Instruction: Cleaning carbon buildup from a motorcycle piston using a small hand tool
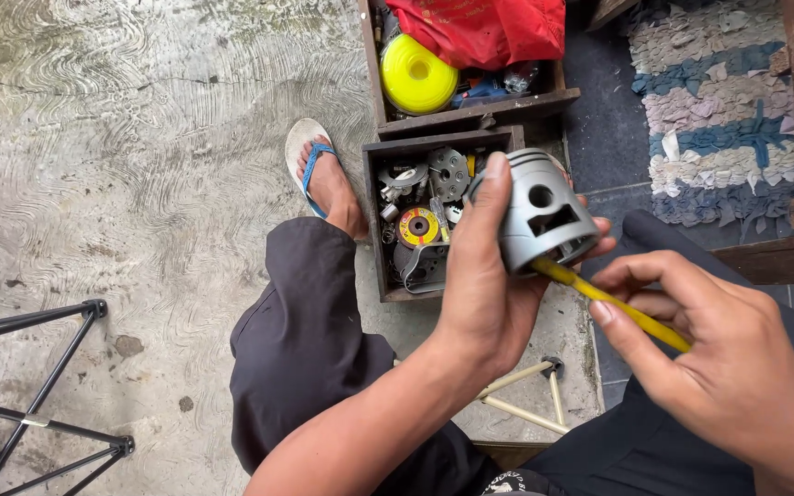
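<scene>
My left hand (480,294) grips a grey metal piston (539,220) with ring grooves and a round pin hole in its side, held up over my lap with the open skirt facing my right hand. My right hand (728,367) holds a thin yellow-handled tool (613,301) whose tip goes into the piston's open underside. Both hands are above my dark trousers.
A wooden box (374,230) of metal parts, discs and a yellow-red grinding wheel sits just beyond the piston. Behind it another box (480,112) holds a yellow spool and a red bag. My sandalled foot (323,179) rests on concrete. Black metal frame (39,386) at left; rag rug (719,101) at right.
</scene>
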